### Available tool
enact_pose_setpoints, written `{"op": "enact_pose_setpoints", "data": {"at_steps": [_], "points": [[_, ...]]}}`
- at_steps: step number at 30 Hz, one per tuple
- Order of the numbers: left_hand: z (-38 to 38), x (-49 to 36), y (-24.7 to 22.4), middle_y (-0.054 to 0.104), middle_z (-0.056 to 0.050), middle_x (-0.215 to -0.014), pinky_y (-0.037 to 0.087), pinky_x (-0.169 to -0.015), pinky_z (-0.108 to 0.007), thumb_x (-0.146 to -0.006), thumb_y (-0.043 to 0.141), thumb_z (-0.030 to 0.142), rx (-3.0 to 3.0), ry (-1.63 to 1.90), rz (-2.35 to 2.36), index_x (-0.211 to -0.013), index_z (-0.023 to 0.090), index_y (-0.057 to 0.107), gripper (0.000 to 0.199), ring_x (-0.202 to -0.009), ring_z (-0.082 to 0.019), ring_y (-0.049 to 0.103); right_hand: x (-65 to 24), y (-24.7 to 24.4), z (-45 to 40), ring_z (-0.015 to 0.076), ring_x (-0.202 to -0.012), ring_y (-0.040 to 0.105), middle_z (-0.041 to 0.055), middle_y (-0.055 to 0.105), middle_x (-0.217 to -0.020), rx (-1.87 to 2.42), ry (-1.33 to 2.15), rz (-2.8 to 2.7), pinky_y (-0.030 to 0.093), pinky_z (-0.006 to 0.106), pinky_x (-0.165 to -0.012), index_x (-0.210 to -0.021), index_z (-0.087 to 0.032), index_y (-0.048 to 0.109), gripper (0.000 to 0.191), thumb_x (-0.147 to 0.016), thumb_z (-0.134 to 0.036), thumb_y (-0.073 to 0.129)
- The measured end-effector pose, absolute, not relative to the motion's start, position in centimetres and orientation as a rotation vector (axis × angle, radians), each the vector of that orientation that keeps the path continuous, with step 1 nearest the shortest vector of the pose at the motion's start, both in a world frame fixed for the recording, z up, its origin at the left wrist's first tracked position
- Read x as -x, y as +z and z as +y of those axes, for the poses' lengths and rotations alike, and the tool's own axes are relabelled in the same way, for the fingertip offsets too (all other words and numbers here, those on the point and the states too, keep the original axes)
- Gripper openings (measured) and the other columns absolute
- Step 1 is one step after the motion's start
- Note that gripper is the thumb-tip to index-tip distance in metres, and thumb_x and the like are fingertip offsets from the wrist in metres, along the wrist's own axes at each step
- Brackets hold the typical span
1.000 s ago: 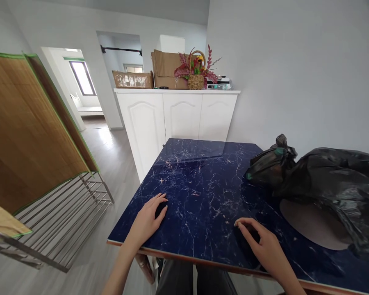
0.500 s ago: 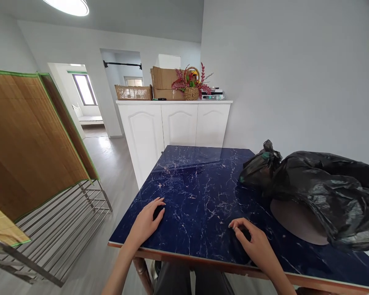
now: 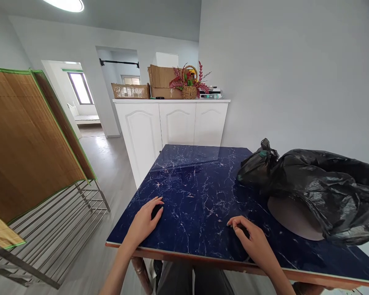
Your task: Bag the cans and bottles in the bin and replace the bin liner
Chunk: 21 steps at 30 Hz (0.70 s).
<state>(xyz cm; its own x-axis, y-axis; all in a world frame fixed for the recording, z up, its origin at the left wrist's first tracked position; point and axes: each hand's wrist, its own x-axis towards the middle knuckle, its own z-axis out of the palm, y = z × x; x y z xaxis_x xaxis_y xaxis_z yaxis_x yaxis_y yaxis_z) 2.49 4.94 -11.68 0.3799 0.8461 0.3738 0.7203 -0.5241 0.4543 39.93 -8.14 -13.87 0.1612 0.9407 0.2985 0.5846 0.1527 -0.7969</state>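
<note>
My left hand (image 3: pixel 145 219) rests palm down near the front left edge of a dark blue, marble-patterned table (image 3: pixel 190 196). Its fingers are stretched forward, the thumb stands apart, and nothing is in it. Farther right, my right hand (image 3: pixel 249 237) lies on its side on the same tabletop, fingers loosely curled with a gap to the thumb; I see nothing held. Beyond it on the right is a crumpled black plastic bag (image 3: pixel 320 180), apart from the hand. A grey-brown rounded surface (image 3: pixel 292 217) shows from under the bag.
A white cabinet (image 3: pixel 175 123) stands behind the table, bearing cardboard boxes (image 3: pixel 130 91) and a wicker basket of flowers (image 3: pixel 189 92). At left is a metal rack (image 3: pixel 64 225) with a bamboo mat (image 3: pixel 27 143) draped over it. A grey wall borders the right side.
The whole view has shifted slightly as the camera moved. Both hands keep practically the same place and pose on the table, and the bag has not moved.
</note>
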Motion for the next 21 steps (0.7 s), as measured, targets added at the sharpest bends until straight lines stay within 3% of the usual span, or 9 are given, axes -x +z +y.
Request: {"op": "enact_pose_setpoints", "data": {"at_steps": [14, 21], "points": [[4.84, -2.57, -11.52, 0.07, -0.005, -0.148, 0.05, -0.12, -0.052, -0.106, 0.05, 0.049, -2.419, 0.848, 1.399, -0.123, 0.03, 0.07, 0.033, -0.143, -0.031, 0.062, -40.07, -14.24, -8.16, 0.0249, -0.093, 0.067, 0.0064, 0.073, -0.102, 1.509, 0.534, -1.547, 0.048, 0.037, -0.087, -0.079, -0.026, 0.054, 0.025, -0.099, -0.037, 0.045], [4.9, -2.61, -11.34, 0.071, -0.006, -0.147, 0.05, -0.12, -0.052, -0.106, 0.05, 0.05, -2.42, 0.853, 1.384, -0.122, 0.029, 0.071, 0.034, -0.142, -0.031, 0.063, -40.2, -14.6, -8.32, 0.022, -0.079, 0.063, 0.0053, 0.072, -0.101, 1.56, 0.608, -1.526, 0.047, 0.035, -0.075, -0.078, -0.026, 0.053, 0.036, -0.106, -0.043, 0.039]]}}
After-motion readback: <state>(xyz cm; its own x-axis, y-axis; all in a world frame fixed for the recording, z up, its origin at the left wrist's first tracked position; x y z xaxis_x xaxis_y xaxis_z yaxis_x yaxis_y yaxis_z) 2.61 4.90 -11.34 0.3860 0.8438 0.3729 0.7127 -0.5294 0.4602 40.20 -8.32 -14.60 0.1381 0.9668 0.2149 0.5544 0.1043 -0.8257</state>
